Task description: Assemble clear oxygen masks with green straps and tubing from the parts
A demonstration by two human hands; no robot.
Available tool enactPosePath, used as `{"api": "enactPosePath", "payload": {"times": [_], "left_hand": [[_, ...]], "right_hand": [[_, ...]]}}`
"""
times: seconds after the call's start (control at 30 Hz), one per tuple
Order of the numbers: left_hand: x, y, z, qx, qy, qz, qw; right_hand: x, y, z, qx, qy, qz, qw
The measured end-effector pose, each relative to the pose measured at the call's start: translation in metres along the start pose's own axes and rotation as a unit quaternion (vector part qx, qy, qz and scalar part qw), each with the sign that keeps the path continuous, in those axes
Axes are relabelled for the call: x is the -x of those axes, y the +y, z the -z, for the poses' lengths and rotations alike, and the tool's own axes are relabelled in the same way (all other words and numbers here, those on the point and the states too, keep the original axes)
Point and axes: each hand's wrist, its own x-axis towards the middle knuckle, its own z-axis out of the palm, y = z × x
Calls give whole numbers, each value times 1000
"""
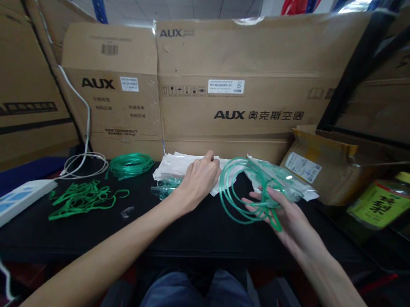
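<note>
My right hand (287,216) holds a loose coil of clear green tubing (226,203), with its fingers partly behind the loops. A clear, greenish plastic piece (275,177) is at the same hand; its exact shape is hard to make out. My left hand (199,180) is closed over white flat packages (175,166), its fingertips hidden from me, so what they grip does not show. Beside the left wrist lie clear green plastic parts (165,188). Another coil of green tubing (131,165) and a tangle of green elastic straps (83,198) rest farther left.
A white power strip (4,208) and a white cable (87,129) occupy the left side. Cardboard panels (235,92) stand along the back of the black table (194,237). At right are an open cardboard box (312,161) and a bottle with a green label (384,200).
</note>
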Motion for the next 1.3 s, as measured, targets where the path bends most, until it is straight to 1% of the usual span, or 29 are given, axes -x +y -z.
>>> {"api": "enactPosePath", "payload": {"times": [0.13,0.27,0.4,0.53,0.7,0.8,0.9,1.03,1.13,1.2,1.3], "left_hand": [[0,2,1,9,4,-9,1000],[4,8,-4,11,6,-22,1000],[11,18,-9,13,3,-47,999],[17,28,-12,19,4,-60,998],[21,31,-15,40,23,-74,996],[22,29,-15,51,32,-80,995],[23,26,-12,59,33,-80,995],[21,26,-11,71,36,-89,993],[17,28,-14,86,44,-110,989],[15,28,-17,98,54,-127,986],[13,27,-20,113,70,-142,981]], "right_hand": [[-2,6,9,44,43,13,998],[-1,7,13,64,53,62,995],[1,1,-2,69,45,71,994],[2,2,-20,12,35,90,995],[-5,11,-29,-44,2,100,994],[-9,15,-30,-98,22,112,989],[-11,18,-30,-123,48,135,982],[-10,24,-35,-137,71,183,971],[-8,29,-44,-128,68,214,966],[-5,31,-49,-103,57,221,968],[-2,32,-50,-71,32,212,974]]}}
